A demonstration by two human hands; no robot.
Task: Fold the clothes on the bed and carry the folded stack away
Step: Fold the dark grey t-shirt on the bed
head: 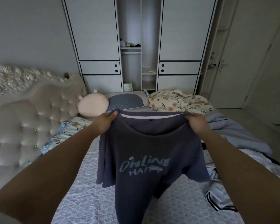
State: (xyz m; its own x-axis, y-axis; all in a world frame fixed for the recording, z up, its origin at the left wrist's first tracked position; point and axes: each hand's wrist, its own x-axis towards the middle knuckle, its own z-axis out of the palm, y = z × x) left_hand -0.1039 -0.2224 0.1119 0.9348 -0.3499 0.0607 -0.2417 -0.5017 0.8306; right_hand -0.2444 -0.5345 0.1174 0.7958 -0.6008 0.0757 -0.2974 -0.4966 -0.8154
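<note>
Dark grey-blue printed cotton T-shirt (145,159), soft, light and limp, pinched shut at both shoulders by left hand (105,122) and right hand (196,122), hung above grey quilted bed (81,191).

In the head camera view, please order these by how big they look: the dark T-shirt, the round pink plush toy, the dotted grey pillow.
1. Dark T-shirt, largest, though it is held up nearest the camera.
2. Round pink plush toy and dotted grey pillow: look about alike; the shirt hides part of the pillow, so no ranking.
</note>
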